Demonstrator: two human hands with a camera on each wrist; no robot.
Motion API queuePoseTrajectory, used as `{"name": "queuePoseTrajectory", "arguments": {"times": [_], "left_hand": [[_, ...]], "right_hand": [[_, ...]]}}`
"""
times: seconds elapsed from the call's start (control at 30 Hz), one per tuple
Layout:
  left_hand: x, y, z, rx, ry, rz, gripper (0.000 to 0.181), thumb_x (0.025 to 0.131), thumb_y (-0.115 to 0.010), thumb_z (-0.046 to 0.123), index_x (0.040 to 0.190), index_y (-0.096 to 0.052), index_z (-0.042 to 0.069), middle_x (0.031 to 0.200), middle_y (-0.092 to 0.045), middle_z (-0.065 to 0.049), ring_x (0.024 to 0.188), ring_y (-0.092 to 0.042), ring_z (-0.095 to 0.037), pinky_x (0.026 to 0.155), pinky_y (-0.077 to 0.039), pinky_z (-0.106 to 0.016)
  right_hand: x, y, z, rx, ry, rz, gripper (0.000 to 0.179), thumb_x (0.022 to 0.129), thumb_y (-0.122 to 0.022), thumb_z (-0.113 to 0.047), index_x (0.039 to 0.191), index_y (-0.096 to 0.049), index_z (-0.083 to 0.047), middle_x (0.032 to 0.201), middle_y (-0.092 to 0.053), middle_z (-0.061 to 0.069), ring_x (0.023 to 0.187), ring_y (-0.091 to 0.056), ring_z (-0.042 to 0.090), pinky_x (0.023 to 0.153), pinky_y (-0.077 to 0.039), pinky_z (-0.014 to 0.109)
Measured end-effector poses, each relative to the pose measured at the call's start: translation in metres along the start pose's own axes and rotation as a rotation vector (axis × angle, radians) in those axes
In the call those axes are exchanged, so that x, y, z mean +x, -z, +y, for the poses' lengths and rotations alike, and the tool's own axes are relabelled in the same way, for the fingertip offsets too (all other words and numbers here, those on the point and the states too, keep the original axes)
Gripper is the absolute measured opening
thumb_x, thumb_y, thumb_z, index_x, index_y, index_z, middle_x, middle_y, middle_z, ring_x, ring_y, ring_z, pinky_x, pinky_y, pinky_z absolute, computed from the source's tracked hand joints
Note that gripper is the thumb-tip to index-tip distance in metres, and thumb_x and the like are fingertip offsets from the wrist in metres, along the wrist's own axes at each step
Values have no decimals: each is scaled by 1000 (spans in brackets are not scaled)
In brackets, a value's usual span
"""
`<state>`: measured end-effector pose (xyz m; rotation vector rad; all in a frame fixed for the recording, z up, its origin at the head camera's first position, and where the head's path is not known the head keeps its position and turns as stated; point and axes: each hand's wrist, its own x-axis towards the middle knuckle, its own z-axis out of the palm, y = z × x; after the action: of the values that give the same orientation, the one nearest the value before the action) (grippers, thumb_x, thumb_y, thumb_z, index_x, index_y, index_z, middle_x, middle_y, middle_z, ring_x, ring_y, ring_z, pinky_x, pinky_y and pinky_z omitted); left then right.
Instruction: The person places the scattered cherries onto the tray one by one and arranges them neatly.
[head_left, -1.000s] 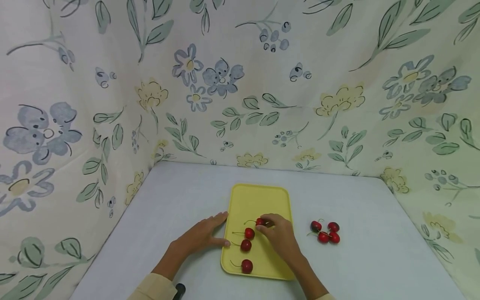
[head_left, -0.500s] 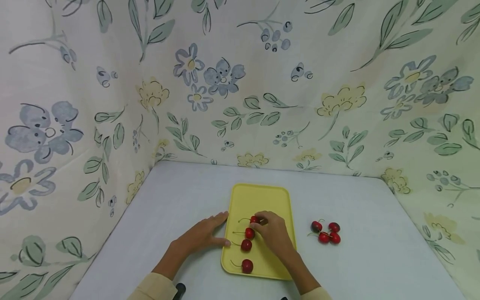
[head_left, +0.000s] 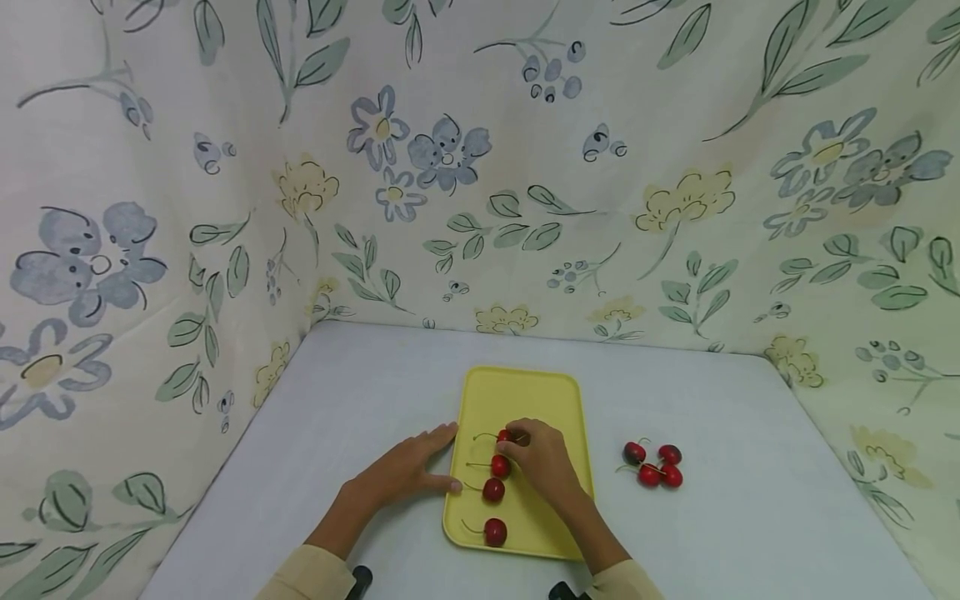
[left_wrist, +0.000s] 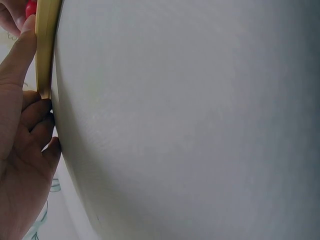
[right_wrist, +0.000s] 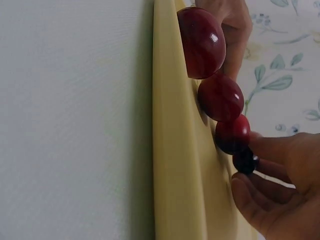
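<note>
A yellow tray lies on the white table. Three red cherries with stems rest along its left half: the nearest cherry, the middle cherry and the farther cherry. Beyond them, my right hand pinches another cherry between thumb and fingertips, its stem pointing left. In the right wrist view this dark cherry sits between the fingertips, low over the tray. My left hand rests at the tray's left edge, thumb at the rim and outstretched fingers touching the side.
Several cherries lie bunched on the table right of the tray. A floral cloth hangs behind the table and along both sides. Black wrist gear shows at the sleeves.
My right hand has carried the pinched cherry a little left and farther back, into line beyond the others. The left hand and the lying cherries stay put.
</note>
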<state>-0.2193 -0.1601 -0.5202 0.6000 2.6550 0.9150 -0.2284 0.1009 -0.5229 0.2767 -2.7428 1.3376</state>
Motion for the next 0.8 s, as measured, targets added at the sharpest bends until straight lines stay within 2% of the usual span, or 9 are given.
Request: {"name": "queuePoseTrajectory", "arguments": {"times": [0.27,0.5,0.8], "left_hand": [[0,0,-1,-3,-6,-2,100,90,-79,57,166,-35,11,171,-35,-11,158,-32,-42,129,-27,-61],[1,-1,-3,-1,9,-1,101,89,-80,59,167,-35,13,172,-35,-9,158,-32,-41,129,-28,-59],[1,-1,-1,-4,21,-4,101,88,-80,59,167,-36,13,171,-36,-9,158,-32,-41,129,-28,-60]], "right_hand": [[1,-1,1,-1,16,-14,27,90,-86,-17,112,-78,-3,100,-79,5,92,-75,20,81,-63,37],[1,0,2,-6,19,-23,26,91,-85,-18,111,-78,-4,99,-78,4,91,-74,18,79,-63,34],[-1,2,4,-11,21,-12,29,90,-86,-21,111,-78,-3,101,-78,6,92,-75,21,81,-64,39]]}}
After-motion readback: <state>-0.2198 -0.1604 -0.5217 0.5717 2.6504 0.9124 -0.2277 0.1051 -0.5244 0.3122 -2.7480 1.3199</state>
